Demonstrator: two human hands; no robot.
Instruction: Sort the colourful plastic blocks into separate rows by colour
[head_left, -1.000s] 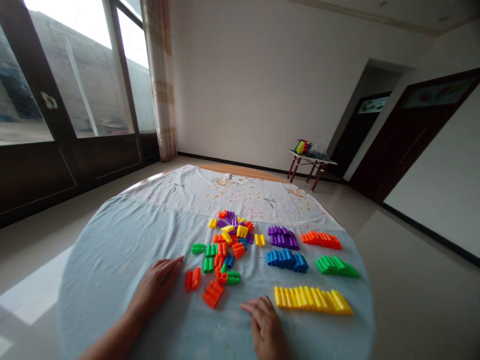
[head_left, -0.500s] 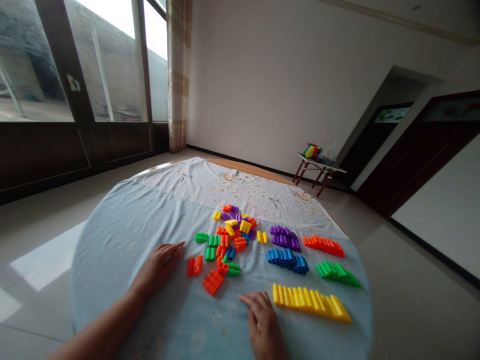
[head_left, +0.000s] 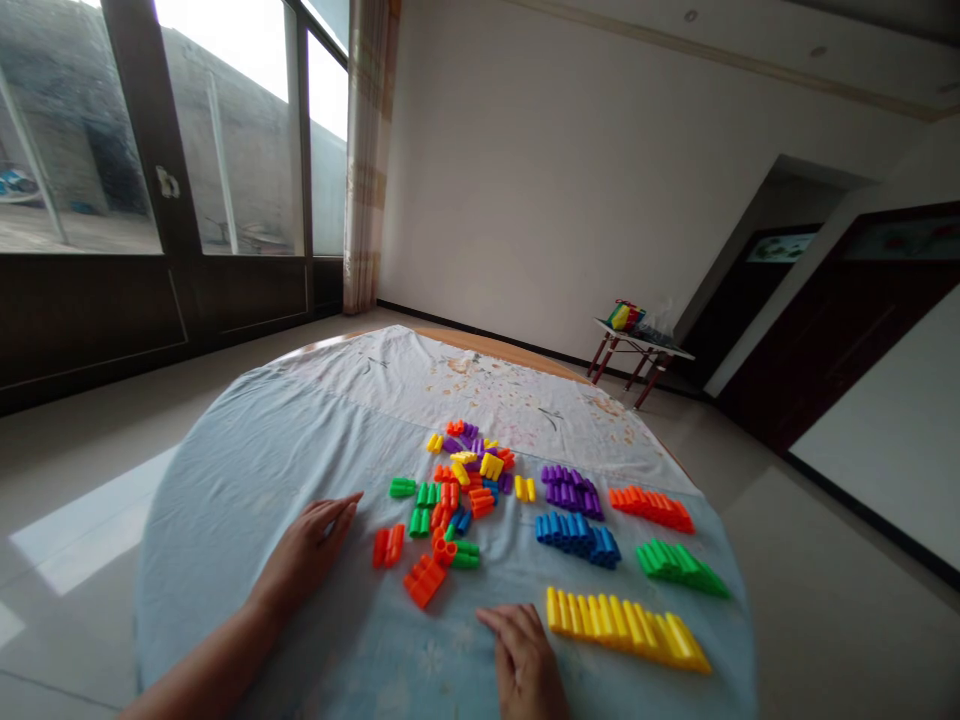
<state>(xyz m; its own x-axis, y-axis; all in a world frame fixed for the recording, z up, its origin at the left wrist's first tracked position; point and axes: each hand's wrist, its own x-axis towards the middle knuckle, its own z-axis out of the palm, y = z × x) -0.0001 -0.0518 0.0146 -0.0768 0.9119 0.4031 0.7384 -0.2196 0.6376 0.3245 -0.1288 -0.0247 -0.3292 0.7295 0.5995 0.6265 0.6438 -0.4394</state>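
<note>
Tube blocks (head_left: 424, 580) are gripped by neither left hand (head_left: 313, 545) nor right hand (head_left: 523, 650), both loosely open; multicoloured bag (head_left: 624, 316) contents are hidden.

Head-worn view — forward and down over the near round table (head_left: 247, 480)

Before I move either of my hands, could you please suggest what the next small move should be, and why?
I would probably move the left hand toward the nearby red-orange block: it lies loose beside the mixed pile, the hand looks empty, and similar blocks form a row at right.
</note>
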